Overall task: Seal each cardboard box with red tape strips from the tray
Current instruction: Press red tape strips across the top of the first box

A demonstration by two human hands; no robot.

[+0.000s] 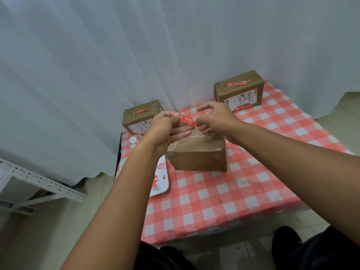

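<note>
A red tape strip (pixel 187 120) with white print is stretched between both hands above the middle cardboard box (pixel 198 154). My left hand (pixel 167 127) pinches the strip's left end, my right hand (pixel 216 118) pinches its right end. A second cardboard box (pixel 143 117) at the back left carries a crumpled red strip on top. A third box (pixel 240 90) at the back right has a red strip along its top and a shipping label on its side. The white tray (pixel 161 184) lies left of the middle box, partly hidden by my left forearm, with red scraps on it.
The boxes stand on a table with a red-and-white checked cloth (pixel 224 195). A white tape roll (pixel 134 140) sits at the table's left edge. A white curtain hangs behind. A white metal rack (pixel 39 182) lies on the floor at left.
</note>
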